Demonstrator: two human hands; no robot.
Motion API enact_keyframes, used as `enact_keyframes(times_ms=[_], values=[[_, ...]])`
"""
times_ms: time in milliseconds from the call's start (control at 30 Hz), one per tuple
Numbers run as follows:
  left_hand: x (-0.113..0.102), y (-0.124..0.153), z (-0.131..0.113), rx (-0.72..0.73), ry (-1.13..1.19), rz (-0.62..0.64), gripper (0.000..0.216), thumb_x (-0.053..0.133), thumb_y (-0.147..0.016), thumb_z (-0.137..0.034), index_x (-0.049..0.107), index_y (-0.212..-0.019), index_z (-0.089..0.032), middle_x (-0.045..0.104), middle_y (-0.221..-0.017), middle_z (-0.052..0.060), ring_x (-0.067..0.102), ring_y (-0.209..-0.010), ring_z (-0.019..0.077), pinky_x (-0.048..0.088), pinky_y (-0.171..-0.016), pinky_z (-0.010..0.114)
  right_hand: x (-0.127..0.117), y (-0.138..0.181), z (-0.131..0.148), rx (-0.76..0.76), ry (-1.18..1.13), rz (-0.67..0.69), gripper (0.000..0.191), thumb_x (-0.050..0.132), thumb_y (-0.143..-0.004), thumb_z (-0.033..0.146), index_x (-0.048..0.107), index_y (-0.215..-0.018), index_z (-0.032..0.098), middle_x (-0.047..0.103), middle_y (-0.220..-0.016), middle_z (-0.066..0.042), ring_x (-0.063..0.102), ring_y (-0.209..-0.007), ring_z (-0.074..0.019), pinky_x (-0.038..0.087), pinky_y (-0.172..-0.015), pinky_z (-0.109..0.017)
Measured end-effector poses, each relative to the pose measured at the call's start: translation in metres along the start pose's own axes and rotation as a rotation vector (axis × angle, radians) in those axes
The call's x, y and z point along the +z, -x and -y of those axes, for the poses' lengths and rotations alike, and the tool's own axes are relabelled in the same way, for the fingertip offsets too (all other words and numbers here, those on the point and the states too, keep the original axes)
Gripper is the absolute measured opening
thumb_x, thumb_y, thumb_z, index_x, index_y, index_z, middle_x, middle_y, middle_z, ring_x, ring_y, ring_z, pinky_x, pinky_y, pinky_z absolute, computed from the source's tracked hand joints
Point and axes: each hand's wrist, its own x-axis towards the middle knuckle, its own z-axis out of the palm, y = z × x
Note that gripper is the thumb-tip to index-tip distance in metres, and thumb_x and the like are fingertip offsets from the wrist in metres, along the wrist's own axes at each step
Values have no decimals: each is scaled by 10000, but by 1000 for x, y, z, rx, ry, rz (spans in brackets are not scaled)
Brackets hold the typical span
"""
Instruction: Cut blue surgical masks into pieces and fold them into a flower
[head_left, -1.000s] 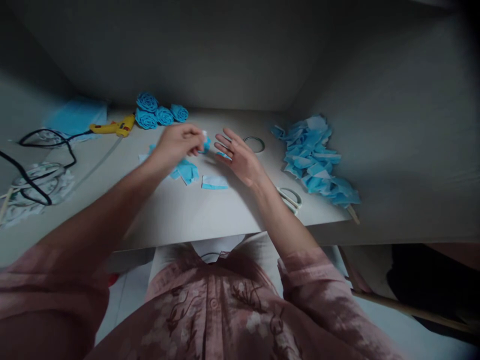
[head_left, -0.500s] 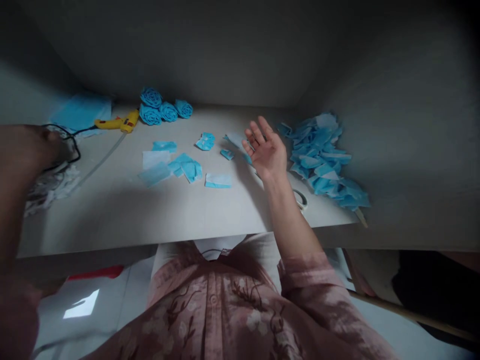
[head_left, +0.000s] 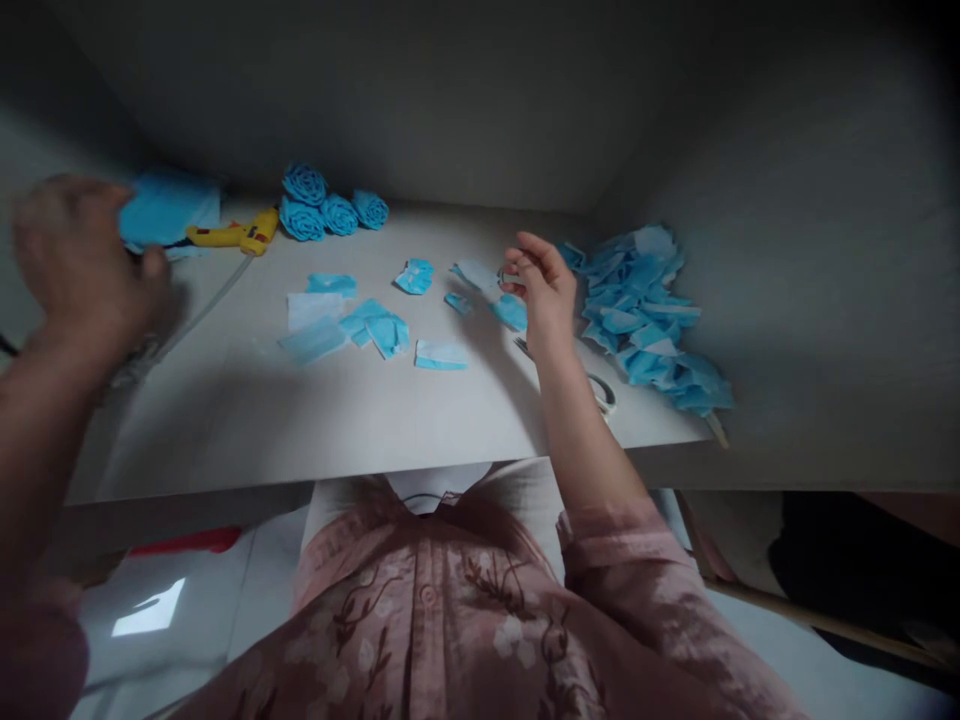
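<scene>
My left hand (head_left: 90,250) is raised at the left, smeared by motion, with thumb and fingers bent. A dark cord passes behind or through it; whether the hand holds it, I cannot tell. Just right of it lies a yellow hot glue gun (head_left: 236,235), beside a flat blue sheet (head_left: 172,208). My right hand (head_left: 546,290) hovers over the table with its fingers loosely curled and nothing visible in them. Under and beside it are blue and white fabric scraps (head_left: 511,312). Scissors (head_left: 602,393) lie partly hidden beneath the right forearm.
Several rolled blue fabric roses (head_left: 304,220) sit at the back of the white table (head_left: 315,420). Loose cut pieces (head_left: 379,328) lie mid-table. A big heap of blue scraps (head_left: 645,310) stands at the right against the side panel. Panels enclose the back and sides.
My left hand has lifted and moved away from the cord bundle towards the blue sheet. My right hand has turned from palm-up with spread fingers to loosely curled fingers.
</scene>
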Motion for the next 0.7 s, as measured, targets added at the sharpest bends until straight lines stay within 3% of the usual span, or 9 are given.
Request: enact_keyframes(times_ms=[67, 133, 333, 433, 567, 700], values=[[10, 3, -20, 168, -104, -76, 625, 548, -924, -391, 535, -1537, -270, 425, -1697, -20, 322, -1575, 373, 173, -1327, 555, 5, 3, 4, -2, 33, 61, 484, 640, -867, 653, 693, -1227, 334, 726, -1262, -61, 642, -1262, -293, 590, -972, -480], [23, 8, -33, 267, -107, -90, 583, 591, -842, -344, 648, -1415, -249, 523, -1629, 30, 435, -1502, 383, 287, -1270, 580, 9, 5, 7, -11, 80, 166, 431, 667, -863, 625, 725, -1150, 309, 743, -1200, -61, 668, -1180, -275, 582, -986, -469], [64, 25, -66, 453, 115, 77, 320, 669, -838, -227, 737, -1150, -248, 649, -1464, 57, 517, -1396, 370, 285, -1257, 549, 18, 10, 11, -161, 320, 443, 308, 606, -921, 470, 766, -1086, 265, 761, -1175, -63, 675, -1062, -253, 530, -1032, -468], [77, 28, -87, 387, 346, 131, 253, 684, -823, -179, 749, -1056, -255, 695, -1324, 53, 570, -1310, 327, 328, -1238, 473, 23, 15, 12, -198, 489, 533, 322, 569, -933, 384, 759, -1144, 231, 770, -1089, -68, 678, -974, -242, 520, -960, -428], [94, 23, -118, 166, 583, 150, 231, 650, -806, -125, 761, -971, -244, 735, -1119, 37, 658, -1012, 216, 491, -1024, 335, 39, 20, 12, -167, 703, 624, 396, 534, -958, 319, 703, -1298, 204, 777, -993, -71, 682, -882, -234, 497, -834, -370], [114, 15, -136, 6, 814, 136, 196, 658, -825, -108, 766, -951, -211, 747, -1023, 38, 667, -1022, 187, 502, -874, 231, 69, 20, 4, -151, 861, 683, 495, 492, -1034, 445, 616, -1439, 190, 796, -1036, -121, 707, -996, -306, 495, -876, -411]])
